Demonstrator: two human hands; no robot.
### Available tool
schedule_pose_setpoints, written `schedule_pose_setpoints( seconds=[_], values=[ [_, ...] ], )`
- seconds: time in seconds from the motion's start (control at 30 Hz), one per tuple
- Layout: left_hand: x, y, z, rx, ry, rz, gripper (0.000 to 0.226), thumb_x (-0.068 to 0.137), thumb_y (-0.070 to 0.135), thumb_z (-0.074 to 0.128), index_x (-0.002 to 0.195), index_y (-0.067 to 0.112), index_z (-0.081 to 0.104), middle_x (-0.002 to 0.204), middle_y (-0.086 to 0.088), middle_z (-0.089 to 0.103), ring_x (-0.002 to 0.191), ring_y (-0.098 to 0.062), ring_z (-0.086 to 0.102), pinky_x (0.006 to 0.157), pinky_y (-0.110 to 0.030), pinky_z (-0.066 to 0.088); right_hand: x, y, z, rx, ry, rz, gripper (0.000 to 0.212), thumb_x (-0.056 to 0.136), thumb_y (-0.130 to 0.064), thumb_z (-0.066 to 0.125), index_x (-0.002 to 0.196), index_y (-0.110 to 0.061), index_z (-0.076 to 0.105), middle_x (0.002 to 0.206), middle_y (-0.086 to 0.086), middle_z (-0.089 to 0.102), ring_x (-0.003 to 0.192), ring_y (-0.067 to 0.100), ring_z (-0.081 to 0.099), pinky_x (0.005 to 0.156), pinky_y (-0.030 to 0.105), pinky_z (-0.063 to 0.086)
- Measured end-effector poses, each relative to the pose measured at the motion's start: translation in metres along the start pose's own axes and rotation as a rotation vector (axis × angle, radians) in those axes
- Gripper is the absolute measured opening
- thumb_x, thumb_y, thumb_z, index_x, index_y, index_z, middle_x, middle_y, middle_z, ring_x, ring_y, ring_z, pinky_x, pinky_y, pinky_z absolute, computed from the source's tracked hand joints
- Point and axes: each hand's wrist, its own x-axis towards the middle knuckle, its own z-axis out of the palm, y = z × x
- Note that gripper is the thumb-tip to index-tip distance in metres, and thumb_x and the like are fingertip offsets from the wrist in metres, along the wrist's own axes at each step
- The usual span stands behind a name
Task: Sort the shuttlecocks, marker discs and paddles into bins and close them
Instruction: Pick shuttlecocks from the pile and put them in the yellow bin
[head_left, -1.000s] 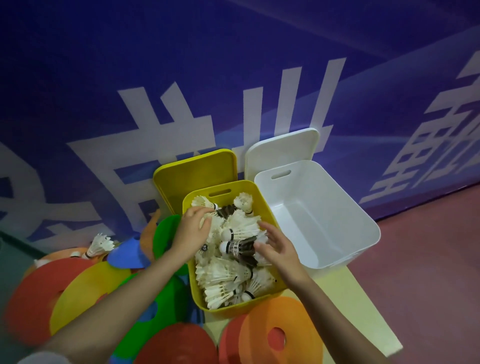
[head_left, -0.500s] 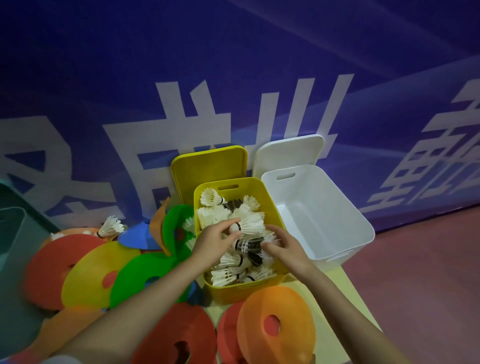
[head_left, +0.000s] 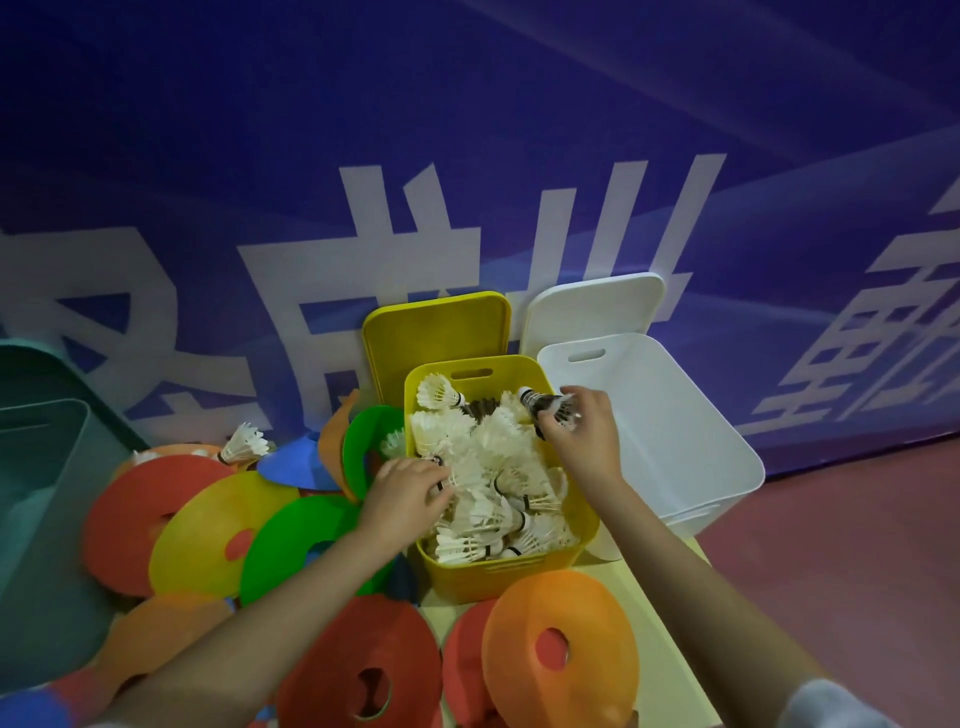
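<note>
A yellow bin (head_left: 465, 571) in the middle holds a heap of white shuttlecocks (head_left: 483, 467). My right hand (head_left: 587, 436) is raised over the bin's far right corner, fingers closed on a shuttlecock (head_left: 545, 405) with a dark band. At the pile's left edge my left hand (head_left: 410, 493) rests with its fingers curled among the feathers; whether it grips one I cannot tell. The white bin (head_left: 675, 441) to the right holds nothing visible. Coloured marker discs (head_left: 218, 530) lie scattered left and in front. One loose shuttlecock (head_left: 244, 444) lies on the discs.
The yellow lid (head_left: 436, 332) and the white lid (head_left: 592, 306) lean against the blue printed wall behind their bins. A teal bin (head_left: 41, 467) stands at the far left. An orange disc (head_left: 561, 649) and red discs (head_left: 363, 670) lie in front. Red floor stretches to the right.
My right hand has lifted out of the pile toward the bin's far right corner with a shuttlecock. My left hand has shifted to the pile's left edge. The view has swung left.
</note>
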Motion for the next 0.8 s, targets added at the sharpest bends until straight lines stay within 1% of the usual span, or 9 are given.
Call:
schedule_pose_setpoints(
  seconds=[0.13, 0.23, 0.33, 0.43, 0.53, 0.6, 0.7, 0.73, 0.8],
  values=[
    [0.004, -0.002, -0.004, -0.008, 0.029, -0.022, 0.033, 0.096, 0.043, 0.047, 0.120, 0.029, 0.065, 0.126, 0.008, 0.058, 0.123, -0.013, 0.045, 0.109, -0.037, 0.028, 0.007, 0.016, 0.031, -0.227, -0.251, -0.104, 0.039, 0.085, -0.029, 0.065, 0.119, -0.012, 0.056, 0.118, 0.007, 0.051, 0.113, 0.024, 0.047, 0.091, 0.028, 0.039],
    [0.007, 0.000, -0.007, -0.035, 0.108, -0.035, 0.030, 0.095, 0.040, 0.049, 0.117, 0.028, 0.066, 0.123, 0.007, 0.056, 0.121, -0.014, 0.044, 0.107, -0.038, 0.032, 0.005, 0.027, 0.041, -0.287, -0.407, -0.093, 0.056, 0.090, -0.034, 0.059, 0.138, -0.012, 0.041, 0.134, 0.007, 0.043, 0.126, 0.025, 0.042, 0.102, 0.032, 0.037],
    [0.007, 0.001, -0.008, -0.120, 0.161, -0.050, 0.029, 0.096, 0.036, 0.051, 0.120, 0.027, 0.064, 0.121, 0.007, 0.055, 0.119, -0.012, 0.044, 0.103, -0.034, 0.035, 0.003, 0.026, 0.035, -0.177, -0.341, -0.050, 0.066, 0.092, -0.033, 0.058, 0.148, -0.014, 0.029, 0.144, 0.008, 0.036, 0.131, 0.024, 0.039, 0.108, 0.035, 0.034],
    [0.007, 0.000, -0.005, -0.187, 0.148, -0.067, 0.029, 0.096, 0.033, 0.051, 0.122, 0.027, 0.062, 0.120, 0.007, 0.055, 0.118, -0.011, 0.044, 0.102, -0.033, 0.036, -0.005, 0.021, 0.017, -0.144, -0.217, -0.144, 0.061, 0.090, -0.032, 0.061, 0.144, -0.014, 0.038, 0.138, 0.007, 0.043, 0.128, 0.021, 0.041, 0.104, 0.030, 0.034],
    [0.006, -0.002, 0.001, -0.232, 0.133, -0.090, 0.030, 0.096, 0.032, 0.051, 0.125, 0.027, 0.060, 0.123, 0.006, 0.055, 0.120, -0.014, 0.044, 0.103, -0.035, 0.036, -0.020, 0.015, -0.001, -0.075, -0.115, -0.176, 0.054, 0.088, -0.033, 0.065, 0.136, -0.014, 0.048, 0.128, 0.003, 0.051, 0.119, 0.016, 0.048, 0.095, 0.024, 0.037],
    [0.004, -0.002, 0.006, -0.212, 0.138, -0.084, 0.033, 0.096, 0.035, 0.048, 0.126, 0.028, 0.058, 0.125, 0.006, 0.055, 0.123, -0.015, 0.045, 0.107, -0.038, 0.031, -0.034, 0.013, -0.010, -0.144, -0.160, -0.198, 0.050, 0.087, -0.040, 0.065, 0.130, -0.017, 0.052, 0.122, -0.001, 0.054, 0.112, 0.014, 0.051, 0.085, 0.025, 0.042],
    [0.000, 0.003, 0.011, -0.185, 0.131, -0.027, 0.033, 0.097, 0.034, 0.047, 0.129, 0.029, 0.056, 0.128, 0.008, 0.056, 0.126, -0.014, 0.044, 0.116, -0.039, 0.019, -0.057, 0.024, -0.016, -0.436, -0.241, -0.339, 0.046, 0.081, -0.044, 0.068, 0.118, -0.017, 0.061, 0.108, 0.002, 0.059, 0.100, 0.024, 0.057, 0.071, 0.032, 0.046],
    [-0.001, 0.005, 0.013, -0.198, 0.119, 0.005, 0.034, 0.097, 0.031, 0.049, 0.130, 0.028, 0.056, 0.128, 0.008, 0.056, 0.125, -0.014, 0.045, 0.116, -0.039, 0.019, -0.064, 0.028, -0.016, -0.518, -0.268, -0.386, 0.046, 0.079, -0.044, 0.069, 0.116, -0.016, 0.062, 0.105, 0.003, 0.059, 0.098, 0.026, 0.058, 0.069, 0.034, 0.048],
    [-0.002, 0.009, 0.015, -0.245, 0.087, 0.053, 0.035, 0.097, 0.028, 0.050, 0.132, 0.024, 0.055, 0.126, 0.006, 0.056, 0.121, -0.015, 0.048, 0.112, -0.036, 0.029, -0.078, 0.034, -0.016, -0.600, -0.340, -0.386, 0.051, 0.082, -0.047, 0.066, 0.123, -0.018, 0.058, 0.113, 0.003, 0.057, 0.106, 0.027, 0.055, 0.074, 0.036, 0.050]
  ],
)
